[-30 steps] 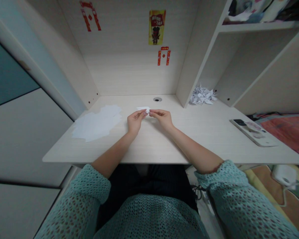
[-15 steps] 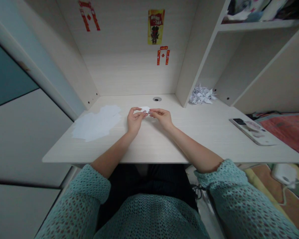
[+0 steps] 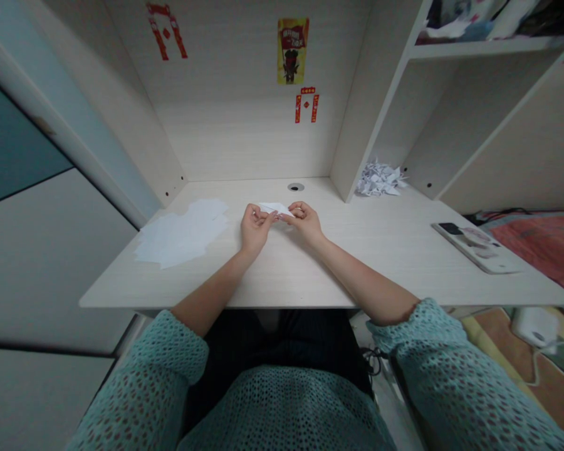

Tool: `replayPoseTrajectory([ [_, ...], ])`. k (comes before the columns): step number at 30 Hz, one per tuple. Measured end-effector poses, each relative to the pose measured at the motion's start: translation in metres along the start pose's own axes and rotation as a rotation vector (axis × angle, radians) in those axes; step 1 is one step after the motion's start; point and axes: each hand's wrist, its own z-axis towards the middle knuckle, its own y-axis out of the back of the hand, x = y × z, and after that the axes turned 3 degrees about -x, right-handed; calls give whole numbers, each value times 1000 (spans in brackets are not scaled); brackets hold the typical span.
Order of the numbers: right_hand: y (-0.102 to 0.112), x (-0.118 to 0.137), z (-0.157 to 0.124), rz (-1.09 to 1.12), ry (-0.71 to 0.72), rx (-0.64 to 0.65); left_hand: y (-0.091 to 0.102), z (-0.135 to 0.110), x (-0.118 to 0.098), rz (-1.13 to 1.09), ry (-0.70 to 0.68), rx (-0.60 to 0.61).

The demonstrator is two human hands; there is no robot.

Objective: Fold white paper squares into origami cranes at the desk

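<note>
One paper (image 3: 273, 207), fingers (image 3: 271, 217) hiding part, outline unclear

Both arms reach forward from the torso (image 3: 282, 407) and slant inward, so that the hands come together well ahead of it, near its midline. The left forearm (image 3: 216, 285) and the right forearm (image 3: 366, 275) are bare below the bunched cuffs of the left sleeve (image 3: 164, 357) and the right sleeve (image 3: 432, 351), both openwork knit in teal. The left hand (image 3: 254, 225), ahead of the torso and slightly to its left, has its fingers curled and its thumb stretched toward the other hand. The right hand (image 3: 308, 223), ahead of the torso and slightly to its right, mirrors it, index finger bent. The two thumb tips are close together; both grips are pinched.
</note>
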Motion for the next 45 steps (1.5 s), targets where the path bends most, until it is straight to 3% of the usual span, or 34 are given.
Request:
replayPoseTrajectory([
  [12, 1, 1, 1, 17, -156, 59, 2, 1, 0, 38, -29, -72],
  [16, 3, 0, 2, 7, -184, 14, 2, 1, 1, 44, -26, -68],
  [24, -1, 0, 2, 7, -120, -11, 3, 2, -1, 50, -20, -90],
  [30, 1, -1, 3, -27, -105, 45, 4, 3, -1, 83, -43, -135],
  [37, 3, 0, 3, -26, -105, 99, 5, 4, 2, 105, -73, -98],
  [45, 4, -3, 5, 42, -88, 159, 11, 0, 4, 379, -37, -22],
])
